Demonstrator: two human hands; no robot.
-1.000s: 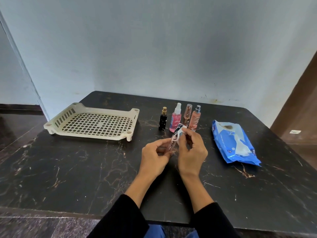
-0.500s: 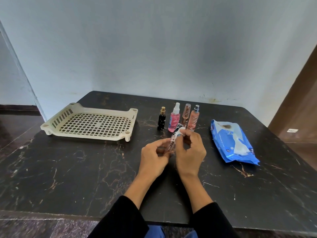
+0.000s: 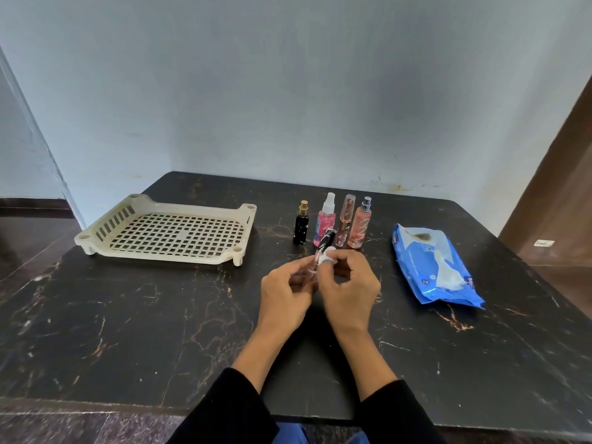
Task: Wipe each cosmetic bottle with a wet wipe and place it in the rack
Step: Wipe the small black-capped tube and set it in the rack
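Observation:
My left hand (image 3: pixel 285 291) holds the lower end of a slim clear bottle with a black cap (image 3: pixel 324 246), tilted up and away from me. My right hand (image 3: pixel 349 285) pinches a small white wet wipe (image 3: pixel 329 254) against the bottle's upper part. Behind my hands stand several bottles in a row: a black one with a gold top (image 3: pixel 301 227), a pink spray bottle (image 3: pixel 325 222), a slim rose tube (image 3: pixel 345 219) and a peach spray bottle (image 3: pixel 361 225). The cream plastic rack (image 3: pixel 166 233) sits at the left with nothing in it.
A blue pack of wet wipes (image 3: pixel 432 267) lies to the right on the dark marble table (image 3: pixel 128 315). A pale wall stands close behind the table. A brown door is at the far right.
My right hand has slid the wipe a little down the bottle, and its fingers have curled in. The left hand keeps its hold. The view has shifted slightly.

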